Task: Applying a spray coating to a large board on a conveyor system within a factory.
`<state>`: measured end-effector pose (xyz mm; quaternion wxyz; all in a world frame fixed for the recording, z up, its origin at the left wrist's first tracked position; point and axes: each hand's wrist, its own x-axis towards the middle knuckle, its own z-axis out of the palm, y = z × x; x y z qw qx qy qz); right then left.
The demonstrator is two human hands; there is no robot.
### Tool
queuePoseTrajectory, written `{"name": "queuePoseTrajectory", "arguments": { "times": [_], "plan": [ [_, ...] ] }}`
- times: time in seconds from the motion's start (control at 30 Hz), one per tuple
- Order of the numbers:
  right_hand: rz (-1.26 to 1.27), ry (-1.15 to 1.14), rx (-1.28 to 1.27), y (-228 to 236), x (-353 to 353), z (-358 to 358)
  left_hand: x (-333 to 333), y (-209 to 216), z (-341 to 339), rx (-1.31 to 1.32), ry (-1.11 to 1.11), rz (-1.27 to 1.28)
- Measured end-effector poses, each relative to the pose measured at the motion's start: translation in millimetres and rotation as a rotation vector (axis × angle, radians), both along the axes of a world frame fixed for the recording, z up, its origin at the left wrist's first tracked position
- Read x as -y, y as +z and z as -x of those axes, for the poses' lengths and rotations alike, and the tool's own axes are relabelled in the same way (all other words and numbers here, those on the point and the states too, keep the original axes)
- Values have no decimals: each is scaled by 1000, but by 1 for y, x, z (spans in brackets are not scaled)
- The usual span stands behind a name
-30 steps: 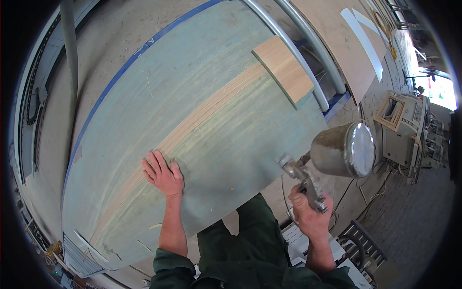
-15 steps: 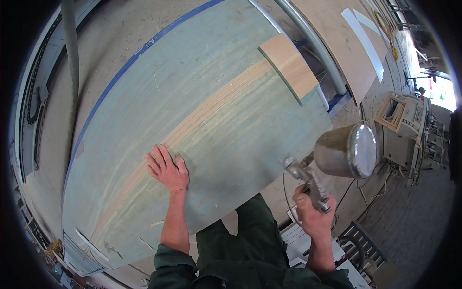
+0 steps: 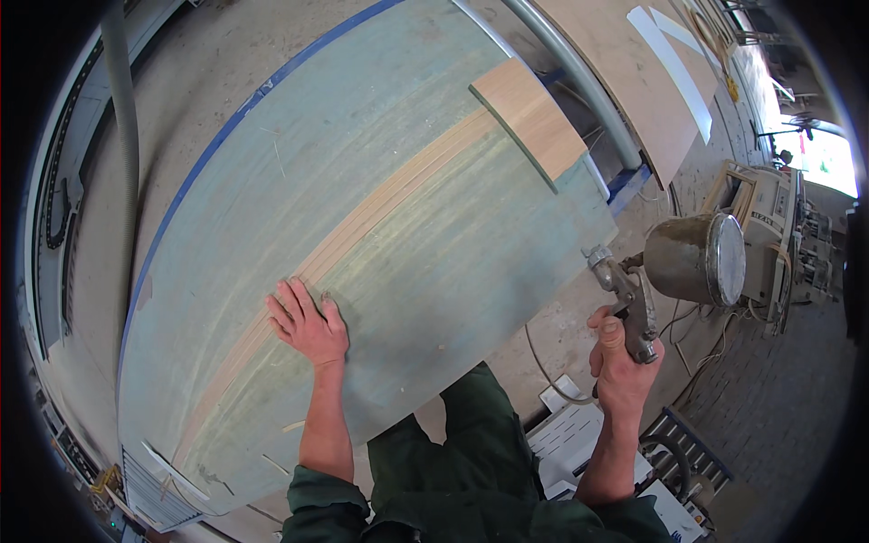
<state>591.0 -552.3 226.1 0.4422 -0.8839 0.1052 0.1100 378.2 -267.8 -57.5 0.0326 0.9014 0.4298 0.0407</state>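
While the L hand (image 3: 312,330) lies flat on wood strips (image 3: 367,215) atop the table (image 3: 471,258), fingers slightly apart — prob. to steady them — the R hand (image 3: 626,373) has fingers clamped round a spray gun (image 3: 638,315) by the table's R edge, cup (image 3: 690,258) uppermost, prob. for feed; board (image 3: 532,118) at table's far R, maybe as wt.

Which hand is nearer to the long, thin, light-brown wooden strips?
Left. The left hand rests over the wooden strips. The right hand is well off to their right, past the pale blue-green tabletop's edge, holding a silver metal spray gun.
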Motion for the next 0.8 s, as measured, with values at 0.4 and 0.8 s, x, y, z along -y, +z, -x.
{"name": "queuePoseTrajectory", "arguments": {
  "times": [0.4,0.8],
  "plan": [
    [-109,51,-117,8,5,33,0,-1,0,-13,5,-4],
    [-212,350,-351,15,6,58,0,-2,-1,-3,4,-13]
  ]
}}
